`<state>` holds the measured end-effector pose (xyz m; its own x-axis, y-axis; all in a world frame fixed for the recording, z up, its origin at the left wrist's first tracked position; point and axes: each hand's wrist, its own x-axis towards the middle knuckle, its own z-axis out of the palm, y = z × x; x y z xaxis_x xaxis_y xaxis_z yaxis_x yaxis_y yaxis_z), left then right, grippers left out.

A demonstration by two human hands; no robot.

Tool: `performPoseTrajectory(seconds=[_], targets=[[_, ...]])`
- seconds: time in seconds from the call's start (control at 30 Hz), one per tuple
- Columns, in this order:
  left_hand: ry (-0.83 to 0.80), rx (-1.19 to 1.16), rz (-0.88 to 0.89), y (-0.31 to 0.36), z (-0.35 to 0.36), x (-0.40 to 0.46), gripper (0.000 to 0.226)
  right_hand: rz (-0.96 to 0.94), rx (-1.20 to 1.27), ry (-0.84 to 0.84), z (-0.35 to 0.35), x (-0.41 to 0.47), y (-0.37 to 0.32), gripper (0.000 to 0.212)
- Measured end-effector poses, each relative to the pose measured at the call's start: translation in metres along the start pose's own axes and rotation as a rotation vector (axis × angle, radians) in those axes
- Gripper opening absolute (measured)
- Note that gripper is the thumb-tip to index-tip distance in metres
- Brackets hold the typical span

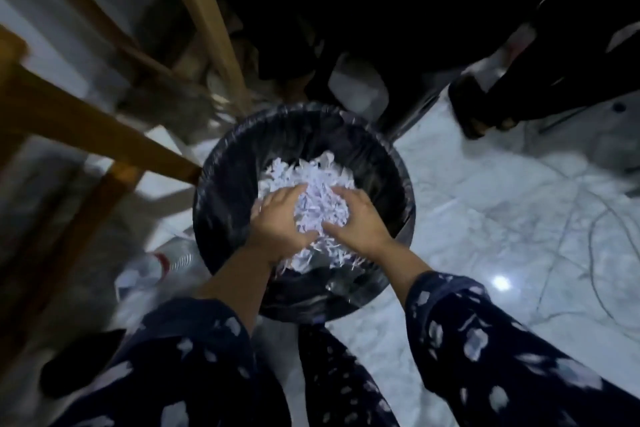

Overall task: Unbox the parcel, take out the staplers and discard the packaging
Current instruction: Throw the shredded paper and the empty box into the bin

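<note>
Underfoot, pale marble floor point(485, 204), glossy, with a point of lamp glare; good for sweeping up stray bits. At left, slanting wooden frame point(104, 128), maybe legs of a desk or a chair, cannot tell which. In the middle, round waste bin point(221, 163) lined with black bag, standing on the floor directly below the arms, so falling scraps land inside. Inside the bin, heap of white shredded paper point(311, 177), apparently the parcel's filling, already over and partly within the bin. Left hand point(280, 218) and right hand point(360, 222) cupped from both sides around the heap, fingers point(294, 189) curled into the shreds and clamped on them, probably to keep the loose mass together until release. Beside the bin, crumpled plastic bottle point(162, 263) on the floor. Staplers and box not in view.
</note>
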<state>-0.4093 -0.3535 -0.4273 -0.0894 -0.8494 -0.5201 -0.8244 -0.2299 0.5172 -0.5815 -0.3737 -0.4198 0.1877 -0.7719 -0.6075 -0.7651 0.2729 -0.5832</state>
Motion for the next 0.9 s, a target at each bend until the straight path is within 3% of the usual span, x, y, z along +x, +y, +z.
performPoseTrajectory(seconds=[0.13, 0.4, 0.53, 0.9], targets=[[-0.053, -0.026, -0.064, -0.019, 0.030, 0.012, 0.081, 0.107, 0.012, -0.070, 0.023, 0.023, 0.027, 0.069], [-0.058, -0.078, -0.106, -0.020, 0.023, 0.001, 0.056, 0.144, -0.122, -0.148, 0.020, 0.023, 0.004, 0.041], [-0.062, -0.057, -0.093, -0.005, -0.017, -0.016, 0.047, 0.129, -0.168, -0.159, 0.002, 0.003, -0.036, 0.041], [0.087, -0.013, 0.016, 0.044, -0.177, -0.133, 0.042, -0.128, -0.329, 0.052, -0.051, -0.116, -0.190, 0.038]])
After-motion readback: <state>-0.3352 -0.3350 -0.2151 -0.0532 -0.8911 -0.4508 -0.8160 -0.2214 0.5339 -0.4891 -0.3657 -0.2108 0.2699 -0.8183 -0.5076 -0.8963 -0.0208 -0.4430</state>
